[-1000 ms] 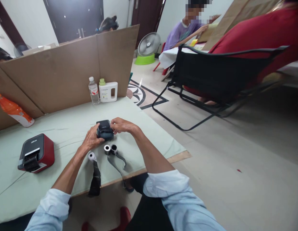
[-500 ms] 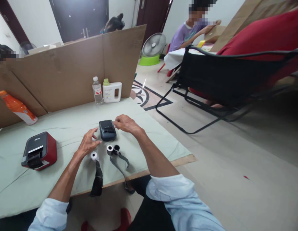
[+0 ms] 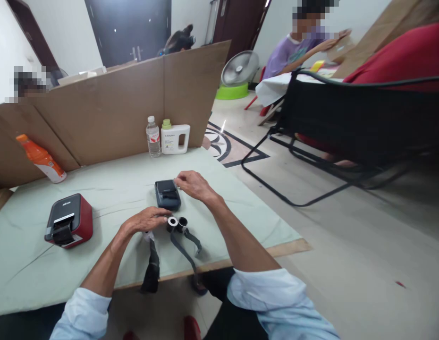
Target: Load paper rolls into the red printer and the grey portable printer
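Left hand: the left hand [image 3: 146,221] stretches rightward, palm down, its long fingers extended and the thumb a little apart, gripping nothing visible.
Nearest roll: the white-cored roll [image 3: 173,225] stands on end just right of those fingertips; whether they touch it cannot be told. The left hand is the nearer of the two.
Right hand: the right hand [image 3: 195,186] rests its curled fingertips at the far right corner of the black device [image 3: 167,194]; whether they pinch it cannot be told.
Black device: it lies on the surface [image 3: 116,170] between the hands, on the far side of the rolls, its longer side seemingly running near to far.
Paired roll: the dark-cored roll [image 3: 183,223] stands just right of the white-cored one, its ribbon curling nearward.
Covered roll: a third roll [image 3: 147,235] sits beneath the left hand, mostly hidden, its wide black strip [image 3: 153,264] reaching past the near edge.
Far left: a red-and-black machine [image 3: 78,219] and an orange bottle [image 3: 42,159] stand well apart.
Backdrop: a water bottle [image 3: 153,139] and a white jug [image 3: 173,141] stand by the cardboard screen [image 3: 116,111], clear of both hands.
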The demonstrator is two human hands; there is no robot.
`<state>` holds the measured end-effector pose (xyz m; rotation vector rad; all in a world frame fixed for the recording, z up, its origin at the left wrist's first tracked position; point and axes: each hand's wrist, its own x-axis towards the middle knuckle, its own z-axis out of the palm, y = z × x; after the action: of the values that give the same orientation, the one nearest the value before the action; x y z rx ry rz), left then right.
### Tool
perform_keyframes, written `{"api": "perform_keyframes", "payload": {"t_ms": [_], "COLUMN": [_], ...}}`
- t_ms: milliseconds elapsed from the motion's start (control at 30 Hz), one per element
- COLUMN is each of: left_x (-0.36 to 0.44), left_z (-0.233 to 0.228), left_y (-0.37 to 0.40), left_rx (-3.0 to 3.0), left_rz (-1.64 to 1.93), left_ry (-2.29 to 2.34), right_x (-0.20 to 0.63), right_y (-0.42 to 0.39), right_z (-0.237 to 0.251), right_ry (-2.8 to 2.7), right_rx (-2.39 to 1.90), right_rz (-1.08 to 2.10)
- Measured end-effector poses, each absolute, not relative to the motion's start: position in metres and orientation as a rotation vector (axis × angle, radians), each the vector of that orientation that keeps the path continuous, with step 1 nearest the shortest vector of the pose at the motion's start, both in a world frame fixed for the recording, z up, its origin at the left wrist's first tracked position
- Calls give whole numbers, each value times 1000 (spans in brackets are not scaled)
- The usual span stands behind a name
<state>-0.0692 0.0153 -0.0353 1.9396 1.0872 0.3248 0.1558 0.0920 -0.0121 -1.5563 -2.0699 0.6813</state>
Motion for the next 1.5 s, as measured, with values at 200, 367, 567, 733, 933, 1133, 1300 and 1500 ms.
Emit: {"api": "perform_keyframes", "payload": {"t_ms": [200,367,567,733,933,1133,1300,1500], "left_x": [-72,-72,-75,-72,-86,-131,-134,-129], "left_z": [-39,-50,-65,-66,-40,-63,-96,-105], "left_y": [12,7,6,4,-18,-92,-137,-138], "left_rx": [2003,2039,2055,2054,2001,2206,2368,2455], "left_rz": [249,214,214,196,394,618,415,399], "left_ry": [1043,1087,1022,1020,1205,1781,2028,2049], "right_x": [147,143,147,146,154,178,194,185], "right_y": [106,111,115,113,109,111,75,9], "right_z": [-52,-74,-88,-103,-108,-106,-126,-152], "right_ry": [-2063,-2090,-2045,-1982,-1965,-2056,-2029,-2110], "right_rx": [-1342,-1314,-1295,-1300,-1319,-1359,-1410,-1559], "right_rz": [698,711,717,754,751,572,250,75]}}
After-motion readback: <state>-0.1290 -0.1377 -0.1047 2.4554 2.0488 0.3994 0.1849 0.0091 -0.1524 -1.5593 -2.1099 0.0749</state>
